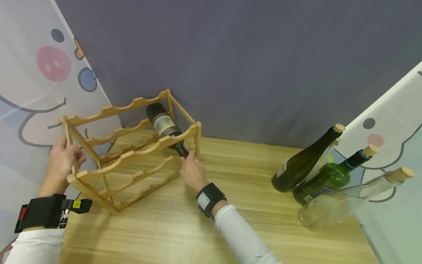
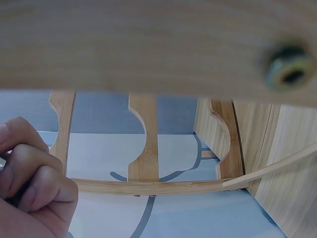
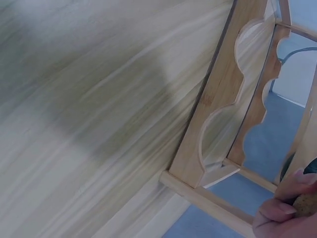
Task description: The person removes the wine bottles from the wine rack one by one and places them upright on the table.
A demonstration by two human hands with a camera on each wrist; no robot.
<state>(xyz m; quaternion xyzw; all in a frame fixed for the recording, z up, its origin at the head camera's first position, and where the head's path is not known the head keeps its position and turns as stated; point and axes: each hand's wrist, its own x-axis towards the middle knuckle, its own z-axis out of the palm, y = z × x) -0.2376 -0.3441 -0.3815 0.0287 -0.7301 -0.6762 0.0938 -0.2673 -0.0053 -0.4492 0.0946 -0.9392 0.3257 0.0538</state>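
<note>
A wooden wine rack (image 1: 136, 156) with scalloped rails stands on the table at the left. My left hand (image 1: 64, 157) grips the bar at its left end; in the left wrist view its fingers (image 2: 47, 186) are curled. A dark wine bottle (image 1: 165, 124) with a cream and maroon label lies at the rack's right end, base to the back and neck towards me. The rack's top front rail crosses it in the head view. My right hand (image 1: 192, 171) holds the bottle by its neck, and a cork (image 3: 304, 203) shows by the fingers in the right wrist view.
At the table's right side stand several corked bottles: a dark brown one (image 1: 301, 161), a green one (image 1: 324, 179) and a clear one (image 1: 343, 201), with another partly hidden behind. A grey panel (image 1: 237, 73) rises behind the wooden table (image 1: 244, 168). Patterned sheets flank both sides.
</note>
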